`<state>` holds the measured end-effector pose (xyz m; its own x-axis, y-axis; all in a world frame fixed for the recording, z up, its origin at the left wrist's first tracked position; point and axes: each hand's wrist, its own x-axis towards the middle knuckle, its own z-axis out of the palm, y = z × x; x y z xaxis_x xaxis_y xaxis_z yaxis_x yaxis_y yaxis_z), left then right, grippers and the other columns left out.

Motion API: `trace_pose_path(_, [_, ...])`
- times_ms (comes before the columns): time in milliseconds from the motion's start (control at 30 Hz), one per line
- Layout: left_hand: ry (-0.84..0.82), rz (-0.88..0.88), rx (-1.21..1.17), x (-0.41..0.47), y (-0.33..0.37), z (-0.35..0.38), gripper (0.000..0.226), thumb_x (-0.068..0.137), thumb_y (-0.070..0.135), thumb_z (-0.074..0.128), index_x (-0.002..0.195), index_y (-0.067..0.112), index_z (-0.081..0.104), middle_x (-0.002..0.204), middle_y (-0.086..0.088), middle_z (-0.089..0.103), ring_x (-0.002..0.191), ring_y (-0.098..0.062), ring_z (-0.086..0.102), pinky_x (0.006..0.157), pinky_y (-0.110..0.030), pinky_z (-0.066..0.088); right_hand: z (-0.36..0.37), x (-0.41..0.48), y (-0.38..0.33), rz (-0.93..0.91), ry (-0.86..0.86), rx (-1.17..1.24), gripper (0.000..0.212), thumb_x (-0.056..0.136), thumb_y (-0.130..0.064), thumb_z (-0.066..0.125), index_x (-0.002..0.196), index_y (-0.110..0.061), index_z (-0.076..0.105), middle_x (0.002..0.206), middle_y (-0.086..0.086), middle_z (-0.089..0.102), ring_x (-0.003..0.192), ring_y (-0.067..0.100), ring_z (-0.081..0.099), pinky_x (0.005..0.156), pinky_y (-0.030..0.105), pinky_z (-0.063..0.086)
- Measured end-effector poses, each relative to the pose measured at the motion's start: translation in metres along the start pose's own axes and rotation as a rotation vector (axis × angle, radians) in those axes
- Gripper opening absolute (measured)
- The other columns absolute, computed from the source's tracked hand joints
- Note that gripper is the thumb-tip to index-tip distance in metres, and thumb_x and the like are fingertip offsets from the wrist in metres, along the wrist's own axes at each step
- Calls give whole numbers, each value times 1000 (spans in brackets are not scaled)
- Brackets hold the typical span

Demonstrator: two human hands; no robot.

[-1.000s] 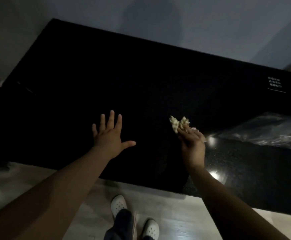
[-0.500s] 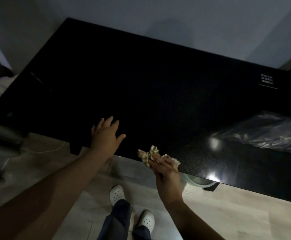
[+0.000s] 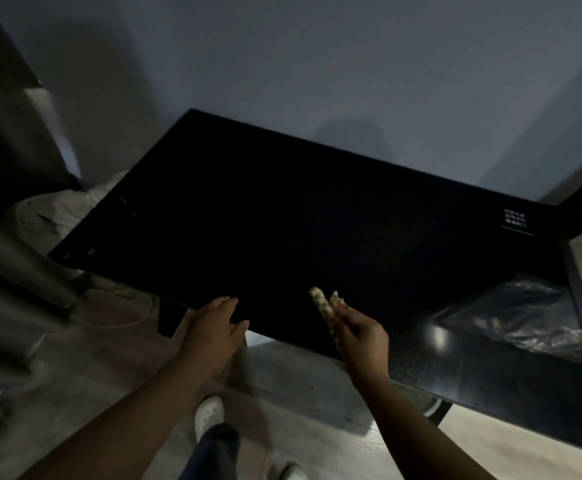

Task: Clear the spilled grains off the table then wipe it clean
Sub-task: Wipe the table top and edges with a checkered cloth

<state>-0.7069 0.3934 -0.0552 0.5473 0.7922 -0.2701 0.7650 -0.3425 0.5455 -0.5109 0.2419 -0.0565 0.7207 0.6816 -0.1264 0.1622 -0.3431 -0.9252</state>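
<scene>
A black table (image 3: 317,220) fills the middle of the view in dim light. My right hand (image 3: 360,336) is at the table's near edge and grips a small crumpled pale cloth (image 3: 324,304) that sticks out above the fingers. My left hand (image 3: 213,330) hangs at the near edge further left, fingers relaxed and straight, holding nothing. No grains show on the dark surface.
A crumpled clear plastic bag (image 3: 525,317) lies on the table's right end. A white label (image 3: 515,218) is at the far right corner. A white bundle (image 3: 64,209) and a thin cord (image 3: 127,306) lie on the floor at left. My white shoes (image 3: 210,414) stand below.
I have stepped back and the view has pulled away from the table. My right hand drew the cloth toward the near edge. My left hand slid off the surface to the edge.
</scene>
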Motion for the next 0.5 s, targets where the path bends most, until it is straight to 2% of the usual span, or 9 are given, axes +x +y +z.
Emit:
trace_pose_path(200, [-9,44,9,37,-10,-50,54,94,30,55,142,10,41,149,-7,36,136,-27,34,110,-36,32,8,27,-37,54,91,30,27,88,-23,70,114,-20,70,111,-16,68,106,-8,59,89,7,45])
trace_pose_path(300, [-14,92,18,60,-17,-77,54,95,31,53,144,12,38,150,-6,33,136,-25,33,109,-36,33,15,44,-56,69,143,17,28,89,-17,67,117,-17,69,114,-10,68,102,-6,60,80,2,45])
trace_pose_path(400, [-31,151,32,85,-23,-99,51,96,32,51,142,14,41,149,-4,35,135,-23,34,109,-34,33,25,57,-74,63,209,12,28,90,-14,66,118,-16,68,114,-8,68,106,4,62,80,4,47])
trace_pose_path(500, [-52,186,81,106,-27,-112,49,96,33,50,141,15,43,148,-3,37,134,-21,35,109,-32,33,33,68,-88,67,264,0,28,89,-16,67,116,-19,69,111,-6,70,103,11,66,83,17,52])
